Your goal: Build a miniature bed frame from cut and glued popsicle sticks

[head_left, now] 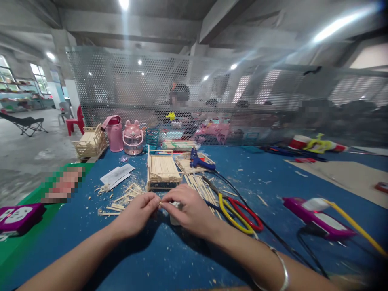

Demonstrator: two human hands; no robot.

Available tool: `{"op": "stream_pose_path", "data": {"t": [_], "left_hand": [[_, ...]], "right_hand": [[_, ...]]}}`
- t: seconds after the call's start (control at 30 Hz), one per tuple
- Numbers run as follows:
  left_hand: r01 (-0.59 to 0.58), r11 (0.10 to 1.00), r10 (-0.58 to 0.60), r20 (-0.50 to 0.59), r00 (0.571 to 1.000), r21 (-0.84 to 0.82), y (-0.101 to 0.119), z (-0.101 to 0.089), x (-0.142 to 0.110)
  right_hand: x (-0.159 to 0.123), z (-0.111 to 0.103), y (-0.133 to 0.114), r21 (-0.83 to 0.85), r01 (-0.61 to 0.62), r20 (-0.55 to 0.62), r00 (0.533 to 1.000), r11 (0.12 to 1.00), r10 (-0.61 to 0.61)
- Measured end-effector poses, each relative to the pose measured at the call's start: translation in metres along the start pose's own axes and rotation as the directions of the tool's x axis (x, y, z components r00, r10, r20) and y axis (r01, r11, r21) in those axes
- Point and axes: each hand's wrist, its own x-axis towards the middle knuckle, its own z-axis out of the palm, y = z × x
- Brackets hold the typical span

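Above the blue table (pixel 194 266) my left hand (pixel 138 212) and my right hand (pixel 189 210) meet at the fingertips. Both are closed in a pinch; whatever is between them is too small to make out. Just beyond them stands a miniature bed made of thin wooden sticks (pixel 163 167). Short cut sticks (pixel 130 194) lie by my left hand. Longer loose sticks (pixel 200 188) spread beyond my right hand, near scissors with one yellow and one red handle (pixel 238 212). Under my right palm sits a small pale block (pixel 175 220), partly hidden.
A blue glue gun (pixel 201 163) rests on a stick frame at the back. Pink bottles (pixel 133 139) and another stick model (pixel 91 142) stand back left. A purple power strip (pixel 318 220) with cables lies right. A perforated metal screen (pixel 127 89) rises behind, with people beyond.
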Motion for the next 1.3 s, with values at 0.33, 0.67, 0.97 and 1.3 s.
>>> {"op": "stream_pose_path", "data": {"t": [0.33, 0.67, 0.97, 1.3], "left_hand": [[0.029, 0.991, -0.098, -0.556, 0.825, -0.132, -0.008, 0.000, 0.016], [0.030, 0.989, 0.038, -0.445, 0.895, 0.146, -0.022, -0.006, 0.046], [0.029, 0.956, 0.111, -0.453, 0.885, 0.292, 0.012, -0.014, 0.009], [0.007, 0.967, 0.117, -0.464, 0.878, 0.256, 0.014, -0.002, -0.002]], "right_hand": [[-0.004, -0.024, 0.030, -0.146, -0.085, -0.195, 0.979, 0.986, 0.056], [0.003, -0.017, 0.057, -0.234, -0.038, -0.289, 0.957, 0.971, -0.032], [-0.006, -0.035, 0.040, -0.162, -0.074, -0.475, 0.880, 0.984, -0.012], [0.001, -0.034, 0.034, -0.301, -0.052, -0.468, 0.878, 0.952, -0.100]]}}
